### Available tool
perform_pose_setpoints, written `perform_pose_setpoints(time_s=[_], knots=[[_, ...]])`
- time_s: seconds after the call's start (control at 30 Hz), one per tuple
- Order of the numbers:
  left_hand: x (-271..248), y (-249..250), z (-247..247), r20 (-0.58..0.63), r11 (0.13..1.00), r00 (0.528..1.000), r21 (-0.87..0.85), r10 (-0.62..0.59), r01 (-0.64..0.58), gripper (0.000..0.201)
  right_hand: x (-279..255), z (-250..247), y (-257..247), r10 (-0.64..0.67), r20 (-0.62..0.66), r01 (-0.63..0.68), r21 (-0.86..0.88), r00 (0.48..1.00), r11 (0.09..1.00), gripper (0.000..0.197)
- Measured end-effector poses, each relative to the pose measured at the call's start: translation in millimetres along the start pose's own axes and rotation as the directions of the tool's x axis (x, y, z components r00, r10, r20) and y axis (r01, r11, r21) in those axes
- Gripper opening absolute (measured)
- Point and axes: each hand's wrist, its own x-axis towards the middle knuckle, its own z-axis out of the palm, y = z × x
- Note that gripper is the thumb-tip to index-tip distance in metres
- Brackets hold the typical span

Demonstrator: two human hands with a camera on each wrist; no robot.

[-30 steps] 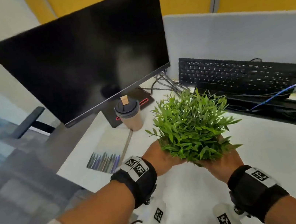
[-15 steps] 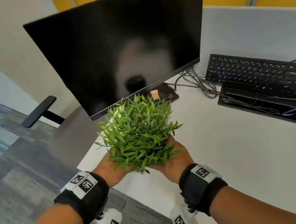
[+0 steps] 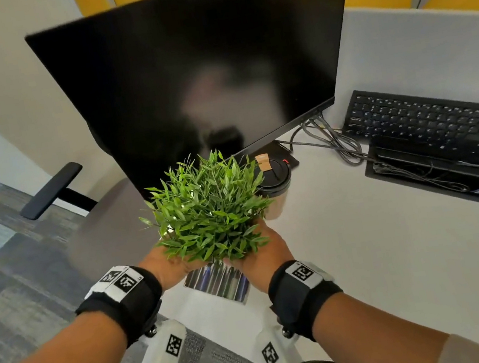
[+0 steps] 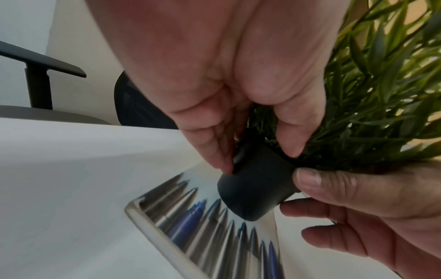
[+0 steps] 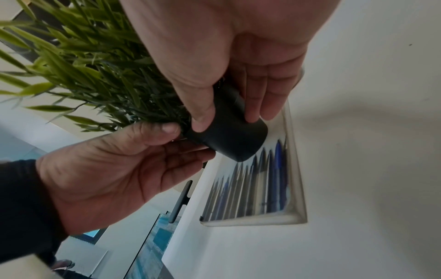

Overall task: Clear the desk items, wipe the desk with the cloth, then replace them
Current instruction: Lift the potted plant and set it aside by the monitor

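A leafy green plant (image 3: 208,208) in a small black pot (image 4: 255,188) is held off the white desk (image 3: 384,252) by both hands. My left hand (image 3: 163,262) grips the pot from the left, thumb and fingers curled round it (image 4: 260,160). My right hand (image 3: 262,253) grips it from the right (image 5: 229,119). The pot (image 5: 229,132) hangs tilted just above a clear tray of pens (image 3: 220,284) near the desk's front left corner. The leaves hide the pot in the head view.
A lidded paper coffee cup (image 3: 274,182) stands just behind and right of the plant. Behind it is a black monitor (image 3: 200,77). A keyboard (image 3: 433,125) leans on the grey partition over a cable tray. A chair armrest (image 3: 51,190) is left of the desk.
Both hands have carried the plant leftward, from in front of the keyboard to over the pen tray beside the cup. The grip on the pot is unchanged.
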Motion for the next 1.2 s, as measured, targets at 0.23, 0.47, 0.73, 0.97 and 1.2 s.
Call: perform_pose_setpoints(time_s=[0.23,0.47,0.73,0.97,1.2], knots=[[20,-12,-1,0.059,0.987,0.998,0.160,-0.028,0.018,0.057,0,-1,-4,0.103,-0.051,-0.093,0.171,0.993,0.981,0.057],[-13,2,5,0.284,0.961,0.953,0.215,0.110,-0.175,0.062,-9,-14,3,0.106,-0.004,-0.106,0.035,0.994,0.994,0.071],[-36,-29,34,0.534,0.916,0.843,0.304,0.065,-0.263,0.020,-43,-64,34,0.250,-0.016,-0.249,0.065,0.968,0.966,0.060],[-64,40,122,0.491,0.787,0.760,0.211,0.427,-0.579,0.044,-75,-104,59,0.323,-0.143,-0.324,0.017,0.936,0.946,0.042],[-79,116,195,0.420,0.514,0.613,0.334,0.669,-0.790,0.077,-123,-158,91,0.337,-0.251,-0.370,-0.100,0.907,0.924,0.056]])
